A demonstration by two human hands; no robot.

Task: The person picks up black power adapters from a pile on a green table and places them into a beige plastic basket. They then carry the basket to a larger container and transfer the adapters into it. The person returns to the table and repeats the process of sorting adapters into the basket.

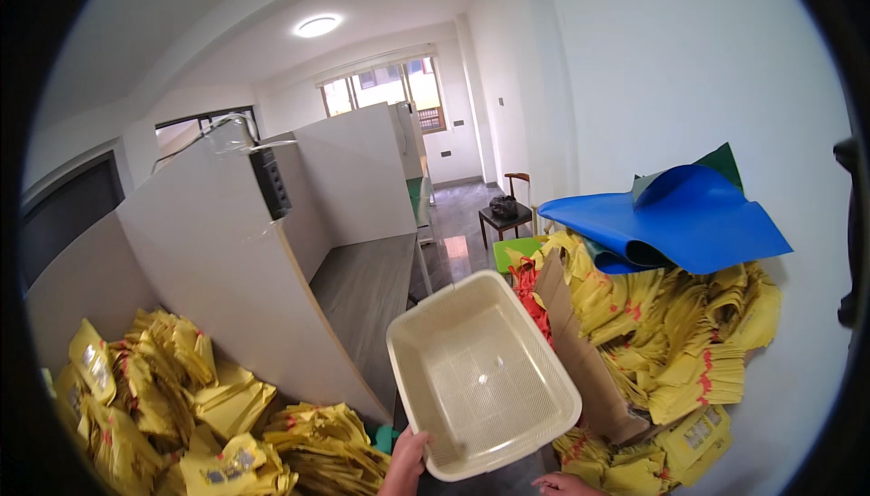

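A cream plastic basket (485,378), rectangular with rounded corners and a fine mesh pattern, hangs tilted in front of me with its inside facing up and nothing in it. At its near left corner, my left hand (408,460) is closed on the rim. Below the near right corner, my right hand (564,485) shows only in part at the lower edge of the view. Its fingers reach leftward, stretched out and apart from the basket, holding nothing visible.
Bundles of yellow padded envelopes (145,378) are heaped at left. More envelopes (689,315) fill a cardboard box (580,360) at right, topped by a blue sheet (680,219). A grey partition (227,269), desk (362,287) and chair (505,215) stand beyond.
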